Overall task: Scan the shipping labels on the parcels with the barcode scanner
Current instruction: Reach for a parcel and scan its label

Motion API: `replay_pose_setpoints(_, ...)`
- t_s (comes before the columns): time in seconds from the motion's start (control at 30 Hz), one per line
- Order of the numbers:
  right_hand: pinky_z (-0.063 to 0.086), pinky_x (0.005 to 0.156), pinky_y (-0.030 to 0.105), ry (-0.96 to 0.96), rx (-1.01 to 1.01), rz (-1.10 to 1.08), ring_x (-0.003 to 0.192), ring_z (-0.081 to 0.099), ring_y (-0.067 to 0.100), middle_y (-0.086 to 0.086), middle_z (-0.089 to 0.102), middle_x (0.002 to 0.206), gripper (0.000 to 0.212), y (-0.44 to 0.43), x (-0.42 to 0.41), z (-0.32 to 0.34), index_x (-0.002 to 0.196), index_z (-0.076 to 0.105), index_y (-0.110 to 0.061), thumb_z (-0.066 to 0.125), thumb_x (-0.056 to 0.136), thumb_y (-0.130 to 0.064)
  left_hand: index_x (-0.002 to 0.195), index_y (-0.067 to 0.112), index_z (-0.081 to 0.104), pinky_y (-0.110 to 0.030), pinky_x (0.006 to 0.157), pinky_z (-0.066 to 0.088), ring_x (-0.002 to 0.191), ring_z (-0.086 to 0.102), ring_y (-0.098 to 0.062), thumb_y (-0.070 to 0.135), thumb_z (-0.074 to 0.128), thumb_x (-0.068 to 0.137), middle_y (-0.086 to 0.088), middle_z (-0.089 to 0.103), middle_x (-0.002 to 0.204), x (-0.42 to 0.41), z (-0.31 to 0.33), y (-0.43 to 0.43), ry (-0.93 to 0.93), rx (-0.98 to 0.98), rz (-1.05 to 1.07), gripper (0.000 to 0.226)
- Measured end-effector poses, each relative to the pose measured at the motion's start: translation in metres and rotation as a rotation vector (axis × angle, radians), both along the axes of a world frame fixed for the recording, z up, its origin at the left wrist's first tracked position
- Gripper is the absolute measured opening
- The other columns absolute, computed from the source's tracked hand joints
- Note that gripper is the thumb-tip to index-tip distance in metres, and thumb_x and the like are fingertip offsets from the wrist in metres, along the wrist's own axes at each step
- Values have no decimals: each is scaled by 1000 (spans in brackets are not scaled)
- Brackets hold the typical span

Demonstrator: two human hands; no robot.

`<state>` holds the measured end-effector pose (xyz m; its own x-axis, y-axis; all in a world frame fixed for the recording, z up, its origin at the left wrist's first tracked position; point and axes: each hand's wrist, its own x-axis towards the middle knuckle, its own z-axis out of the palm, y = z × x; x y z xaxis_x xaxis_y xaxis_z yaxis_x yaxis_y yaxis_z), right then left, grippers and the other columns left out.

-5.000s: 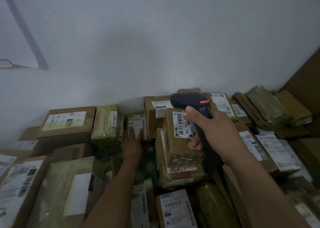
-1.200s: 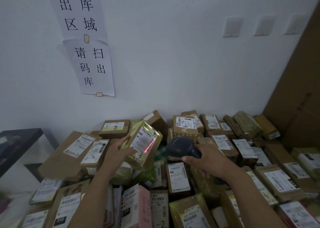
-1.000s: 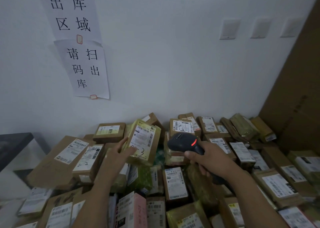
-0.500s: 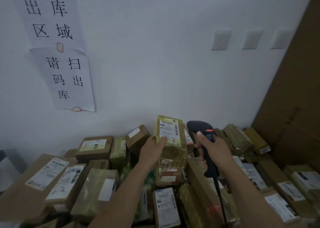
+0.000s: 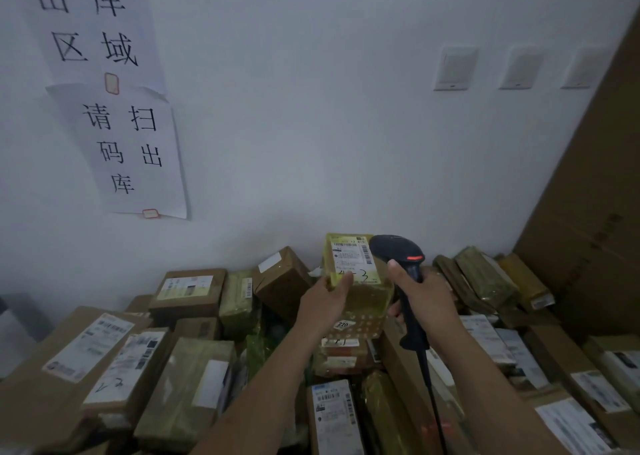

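Upright parcel and hand scanner above a heap of brown cardboard boxes (image 5: 104,361), near a white wall (image 5: 311,108).

The left hand (image 5: 325,302) grips a yellow-green, tape-wrapped rectangular parcel (image 5: 363,295), thumb on its glossy front, fingers hidden behind. Its long axis stands near vertical, with the white printed shipping label (image 5: 351,257) at the top facing the camera. The right hand (image 5: 427,299) is closed round the handle of a black plastic pistol-grip barcode scanner (image 5: 398,254) just right of the parcel, its rounded head pointing left at the label and its black cable (image 5: 427,378) hanging down.
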<state>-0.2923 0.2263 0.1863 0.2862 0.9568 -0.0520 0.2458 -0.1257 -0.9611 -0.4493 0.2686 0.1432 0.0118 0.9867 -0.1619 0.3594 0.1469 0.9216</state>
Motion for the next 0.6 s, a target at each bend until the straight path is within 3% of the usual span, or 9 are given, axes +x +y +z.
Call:
replay_pose_setpoints(0.13, 51, 50, 28, -68, 34, 51, 45, 59, 20, 6, 65, 52, 34, -10, -12, 8, 92, 61, -13, 59, 92, -47, 127, 28, 59, -22, 78, 43, 94, 60, -5, 67, 28, 96, 10, 64, 116, -16, 0, -8, 69, 79, -66, 59)
replay_pose_setpoints(0.27, 45, 46, 24, -162, 54, 88, 41, 57, 16, 7, 65, 52, 32, -14, -26, 16, 95, 58, -17, 60, 92, -48, 118, 23, 64, -17, 70, 39, 84, 56, 0, 55, 35, 101, 10, 65, 105, -45, -11, -9, 137, 122, -2, 47)
replay_pose_setpoints(0.4, 47, 49, 26, -223, 65, 30, 40, 57, 13, 8, 66, 56, 35, -6, -41, 16, 94, 58, -13, 61, 91, -48, 89, 23, 60, -17, 71, 45, 74, 55, 0, 44, 42, 103, 10, 62, 88, -80, -29, 2, 256, 134, 30, 31)
replay_pose_setpoints(0.47, 49, 50, 27, -267, 66, 9, 42, 60, 13, 7, 67, 62, 37, 1, -47, 14, 95, 59, -12, 61, 91, -49, 95, 22, 62, -21, 77, 47, 76, 55, -1, 41, 46, 102, 13, 62, 93, -95, -39, 15, 331, 154, 43, 26)
replay_pose_setpoints(0.53, 51, 52, 28, -317, 67, 12, 46, 63, 14, 7, 68, 66, 39, 11, -53, 10, 94, 60, -12, 62, 89, -50, 112, 16, 63, -23, 84, 47, 87, 59, -6, 38, 51, 100, 12, 63, 106, -106, -50, 35, 397, 187, 47, 28)
replay_pose_setpoints(0.6, 49, 53, 27, -395, 70, 19, 52, 65, 15, 6, 67, 69, 38, 21, -58, 6, 91, 60, -14, 63, 88, -52, 119, 13, 62, -28, 89, 51, 97, 64, -15, 36, 57, 98, 1, 68, 115, -114, -61, 58, 436, 218, 43, 32)
